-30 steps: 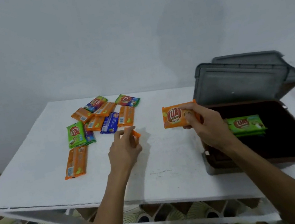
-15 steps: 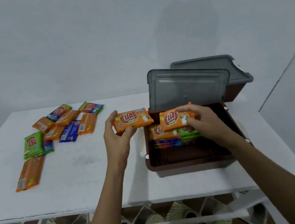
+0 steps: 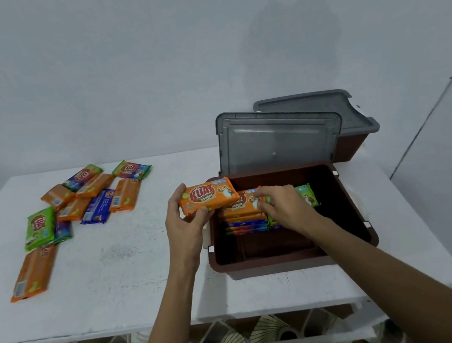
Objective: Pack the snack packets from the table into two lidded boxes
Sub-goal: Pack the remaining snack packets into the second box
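Observation:
An open brown box (image 3: 292,254) with its grey lid (image 3: 279,140) raised stands at the table's right. Inside lies a stack of packets (image 3: 245,223), with a green packet (image 3: 308,196) beside it. My left hand (image 3: 183,229) grips an orange packet (image 3: 208,196) over the box's left rim. My right hand (image 3: 281,207) holds a second orange packet (image 3: 243,202) down on top of the stack. Several loose packets (image 3: 80,201), orange, green and blue, lie at the table's left. A second brown box with a shut grey lid (image 3: 328,109) stands behind the open one.
The white table (image 3: 120,263) ends in a front edge close to me, with patterned floor below. A pale wall runs behind and to the right of the boxes.
My right hand has lowered its orange packet onto the stack in the box. My left hand has carried its orange packet right, to the box's left rim.

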